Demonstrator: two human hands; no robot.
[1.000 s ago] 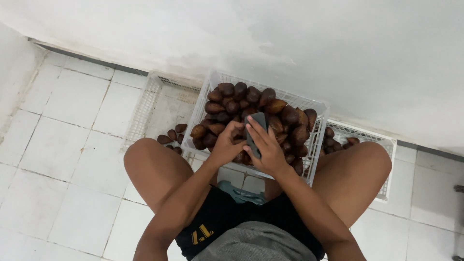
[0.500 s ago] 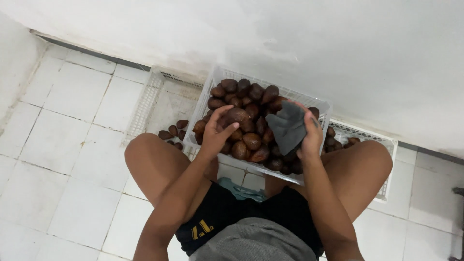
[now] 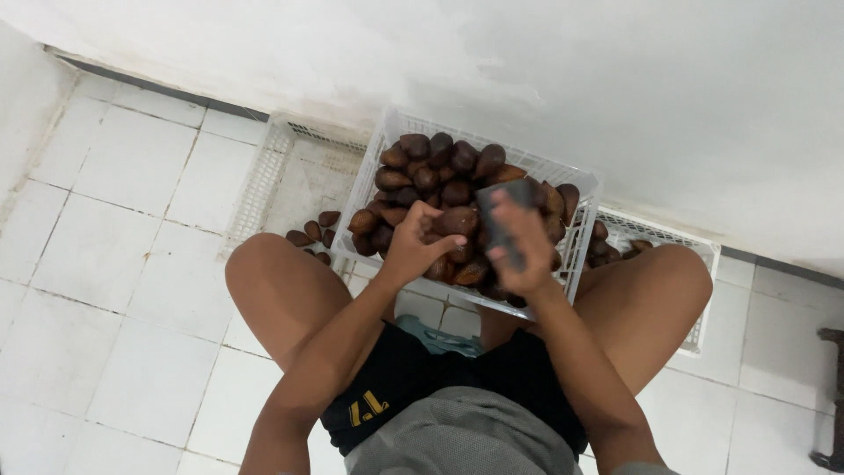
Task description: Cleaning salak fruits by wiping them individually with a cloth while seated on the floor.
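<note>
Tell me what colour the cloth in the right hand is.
Dark grey. The cloth, held by the right hand, shows best in the head view.

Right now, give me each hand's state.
Left hand: closed on a brown fruit.
Right hand: closed on a grey cloth.

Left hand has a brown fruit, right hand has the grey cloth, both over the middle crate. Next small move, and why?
Probably bring the grey cloth in the right hand onto the brown fruit pinched by the left hand. The two sit close but apart above the white crate, cloth facing the fruit.
</note>
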